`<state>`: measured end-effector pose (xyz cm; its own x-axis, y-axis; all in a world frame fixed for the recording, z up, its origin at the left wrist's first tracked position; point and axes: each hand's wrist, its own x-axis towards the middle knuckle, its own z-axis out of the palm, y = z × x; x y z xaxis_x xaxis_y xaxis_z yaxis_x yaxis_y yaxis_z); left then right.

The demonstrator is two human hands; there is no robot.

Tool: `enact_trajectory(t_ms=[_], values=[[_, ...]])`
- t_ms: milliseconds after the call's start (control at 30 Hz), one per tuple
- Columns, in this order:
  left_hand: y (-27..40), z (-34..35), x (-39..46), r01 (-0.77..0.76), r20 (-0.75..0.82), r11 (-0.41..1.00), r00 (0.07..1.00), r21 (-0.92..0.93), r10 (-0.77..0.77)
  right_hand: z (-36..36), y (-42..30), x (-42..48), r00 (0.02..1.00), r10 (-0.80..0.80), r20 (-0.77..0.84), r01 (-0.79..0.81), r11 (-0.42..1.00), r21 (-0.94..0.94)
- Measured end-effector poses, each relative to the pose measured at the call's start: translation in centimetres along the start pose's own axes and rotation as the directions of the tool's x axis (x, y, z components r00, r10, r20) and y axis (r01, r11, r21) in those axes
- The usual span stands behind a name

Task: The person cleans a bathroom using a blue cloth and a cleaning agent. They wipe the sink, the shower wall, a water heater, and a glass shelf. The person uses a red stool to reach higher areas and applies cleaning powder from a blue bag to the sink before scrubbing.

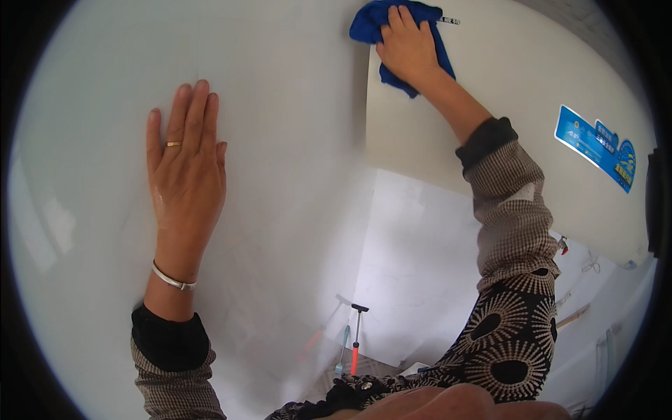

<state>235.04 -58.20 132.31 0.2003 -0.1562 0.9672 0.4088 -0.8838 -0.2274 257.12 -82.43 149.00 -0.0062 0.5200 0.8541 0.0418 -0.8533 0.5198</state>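
My left hand (pixel 188 147) lies flat against the glossy pale wall (pixel 283 131), fingers pointing up and holding nothing. It wears a gold-coloured ring, and a silver-coloured bangle (pixel 173 278) circles the wrist. Higher up on the right, my right hand (pixel 409 47) presses a blue cloth (pixel 389 76) onto the front of a large off-white appliance (pixel 420 142), possibly a wall-hung water heater, near its left edge. The cloth bunches around the fingers and partly covers a small dark strip with writing (pixel 451 21).
A blue sticker with writing (pixel 593 144) is on the appliance's right part. Far below, a T-handled tool with an orange-red barrel (pixel 355 352) and a teal-handled brush (pixel 343 346) lean in the wall corner. A dark object (pixel 653 205) borders the appliance at right.
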Motion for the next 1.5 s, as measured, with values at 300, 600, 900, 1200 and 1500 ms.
enact_trajectory(t_ms=[300,600,900,1200,1500], values=[[0.8,0.6,-0.4,0.005,0.02,1.0,1.0,-0.009,-0.005,0.4,3.2,-1.1,0.994,-0.041,-0.104,0.043,0.999,0.014],[1.3,1.1,-0.3,0.022,-0.007,1.0,1.0,0.019,-0.022,-10.1,22.1,-13.1,0.853,0.418,-0.314,-0.503,0.82,-0.274],[26.1,4.3,11.9,-0.389,-0.402,0.557,0.91,-0.734,0.106,-10.0,17.5,-17.7,0.989,0.058,-0.133,-0.064,0.997,-0.045],[34.4,5.9,17.1,-0.315,-0.443,0.589,0.893,-0.744,-0.082,-21.4,50.3,-28.4,0.513,0.741,-0.433,-0.859,0.438,-0.266],[33.4,6.2,17.2,-0.316,-0.449,0.595,0.89,-0.739,-0.084,-9.4,31.5,-9.0,0.861,0.447,-0.241,-0.505,0.805,-0.312]])
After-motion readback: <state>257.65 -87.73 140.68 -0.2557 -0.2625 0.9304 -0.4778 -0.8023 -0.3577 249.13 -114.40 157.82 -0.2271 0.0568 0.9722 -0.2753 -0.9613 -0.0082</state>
